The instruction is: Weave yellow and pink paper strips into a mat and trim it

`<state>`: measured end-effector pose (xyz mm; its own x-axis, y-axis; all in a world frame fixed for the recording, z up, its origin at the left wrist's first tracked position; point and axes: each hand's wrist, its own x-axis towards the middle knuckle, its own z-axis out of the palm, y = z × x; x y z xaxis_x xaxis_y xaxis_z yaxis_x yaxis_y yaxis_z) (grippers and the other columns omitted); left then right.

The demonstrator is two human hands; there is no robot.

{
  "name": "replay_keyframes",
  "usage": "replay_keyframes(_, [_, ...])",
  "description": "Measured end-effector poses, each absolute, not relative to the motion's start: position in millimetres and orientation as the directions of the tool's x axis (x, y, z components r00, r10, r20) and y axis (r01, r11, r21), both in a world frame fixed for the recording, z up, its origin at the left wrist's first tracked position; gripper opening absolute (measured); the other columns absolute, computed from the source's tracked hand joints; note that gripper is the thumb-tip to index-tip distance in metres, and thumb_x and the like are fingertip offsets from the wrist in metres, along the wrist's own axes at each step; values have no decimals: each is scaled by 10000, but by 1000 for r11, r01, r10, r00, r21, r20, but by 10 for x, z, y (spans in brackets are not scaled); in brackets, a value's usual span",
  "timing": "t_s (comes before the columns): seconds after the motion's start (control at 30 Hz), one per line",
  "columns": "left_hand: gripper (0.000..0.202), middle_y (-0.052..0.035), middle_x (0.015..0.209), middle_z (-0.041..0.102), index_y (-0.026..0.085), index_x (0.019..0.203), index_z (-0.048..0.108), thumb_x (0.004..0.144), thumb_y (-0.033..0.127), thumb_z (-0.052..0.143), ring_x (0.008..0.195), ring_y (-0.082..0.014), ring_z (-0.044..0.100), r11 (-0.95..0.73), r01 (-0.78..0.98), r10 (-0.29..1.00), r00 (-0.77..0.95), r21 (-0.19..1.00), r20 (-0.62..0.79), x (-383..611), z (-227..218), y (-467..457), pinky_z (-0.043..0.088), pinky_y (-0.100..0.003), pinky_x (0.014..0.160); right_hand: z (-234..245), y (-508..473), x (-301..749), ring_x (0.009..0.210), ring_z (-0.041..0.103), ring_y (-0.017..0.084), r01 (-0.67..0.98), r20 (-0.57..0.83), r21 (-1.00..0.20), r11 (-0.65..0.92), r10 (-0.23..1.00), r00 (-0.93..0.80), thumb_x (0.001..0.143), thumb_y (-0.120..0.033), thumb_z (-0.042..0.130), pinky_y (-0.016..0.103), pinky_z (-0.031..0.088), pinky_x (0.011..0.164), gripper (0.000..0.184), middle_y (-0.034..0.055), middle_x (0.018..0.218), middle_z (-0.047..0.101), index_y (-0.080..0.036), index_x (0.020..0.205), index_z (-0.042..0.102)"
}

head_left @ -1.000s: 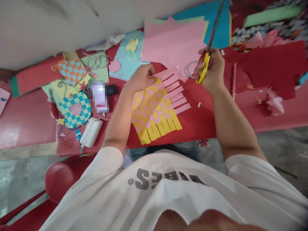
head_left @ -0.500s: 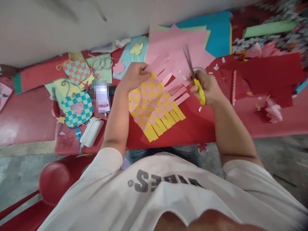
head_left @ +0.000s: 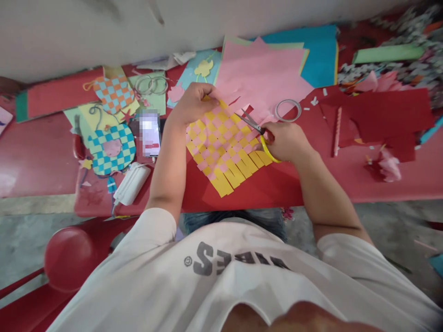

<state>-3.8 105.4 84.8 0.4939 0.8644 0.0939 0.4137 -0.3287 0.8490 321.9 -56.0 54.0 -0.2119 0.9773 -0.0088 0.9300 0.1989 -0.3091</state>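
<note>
A woven paper piece (head_left: pixel 221 143) in a pink and yellow checker pattern lies tilted on the red table in front of me. Loose yellow strips hang from its lower edge. My left hand (head_left: pixel 198 102) pinches its top corner, thumb and fingers closed on the paper. In my right hand (head_left: pixel 286 139) is a pair of scissors (head_left: pixel 267 150) with yellow handles. The blades point up and left over the right edge of the weave, slightly apart. Part of that edge is hidden behind the right hand and the scissors.
A tape roll (head_left: pixel 288 110) rests by the large pink paper sheet (head_left: pixel 263 69). At left are a phone (head_left: pixel 150 133), a white power bank (head_left: pixel 132 183), a blue-green woven pouch (head_left: pixel 112 148) and an orange woven piece (head_left: pixel 114 92). Red paper (head_left: pixel 391 115) and a striped stick (head_left: pixel 337 131) lie right.
My right hand has moved left and down, bringing the scissors from upright in the air to the right edge of the weave. The left hand keeps its hold on the corner.
</note>
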Motion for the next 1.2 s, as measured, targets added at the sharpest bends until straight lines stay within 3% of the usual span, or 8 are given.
replay_keyframes(0.17, [76, -23, 873, 698, 189, 924, 788, 911, 192, 713, 919, -190, 690, -310, 355, 823, 565, 882, 62, 8, 887, 1004, 563, -307, 842, 570, -544, 3098, 870, 738, 370, 946, -5, -273, 176, 983, -184, 1054, -796, 735, 426, 359, 695, 611, 187, 1048, 832, -209, 1204, 810])
replay_keyframes(0.3, [34, -22, 857, 673, 189, 903, 758, 934, 195, 746, 921, -194, 681, -291, 356, 823, 566, 888, 43, 28, 890, 978, 560, -325, 862, 546, -516, 3061, 829, 720, 340, 946, 5, -271, 180, 983, -186, 1126, -695, 658, 421, 358, 694, 513, 167, 1027, 831, -215, 1207, 820])
replay_keyframes(0.5, [124, -9, 840, 669, 211, 830, 682, 909, 147, 754, 891, -189, 680, -305, 349, 823, 565, 886, 61, 69, 791, 1042, 557, -346, 875, 481, -450, 3044, 834, 717, 336, 916, 8, -348, 199, 978, -209, 1096, -728, 703, 414, 355, 694, 528, 166, 986, 820, -213, 1137, 809])
replay_keyframes(0.63, [121, -20, 923, 751, 230, 963, 714, 889, 169, 788, 941, -203, 733, -288, 328, 826, 560, 900, 60, 128, 745, 1080, 573, -335, 865, 470, -433, 3038, 737, 621, 281, 869, 23, -437, 233, 968, -248, 1085, -773, 668, 403, 332, 693, 558, 107, 813, 696, -229, 975, 732])
replay_keyframes(0.77, [241, 11, 852, 720, 245, 1058, 689, 905, 101, 807, 917, -190, 742, -238, 331, 857, 514, 913, 37, 166, 788, 1042, 563, -316, 870, 530, -442, 3007, 660, 512, 231, 834, 2, -506, 219, 967, -253, 1095, -792, 606, 396, 318, 673, 585, 57, 720, 560, -255, 862, 609])
replay_keyframes(1.0, [275, 51, 767, 668, 258, 1108, 687, 916, 77, 762, 787, -163, 713, -198, 316, 894, 447, 928, 39, 170, 770, 1041, 522, -315, 794, 651, -459, 2988, 656, 514, 223, 830, 9, -520, 201, 973, -230, 1105, -793, 551, 397, 336, 656, 610, 53, 702, 545, -283, 786, 454])
replay_keyframes(1.2, [234, 41, 751, 738, 298, 1041, 707, 889, 181, 839, 864, -223, 774, -191, 355, 920, 390, 915, 41, 159, 746, 1081, 559, -371, 832, 764, -505, 3076, 655, 537, 215, 837, -22, -506, 208, 967, -254, 1146, -781, 519, 403, 354, 648, 631, 43, 704, 567, -285, 762, 450])
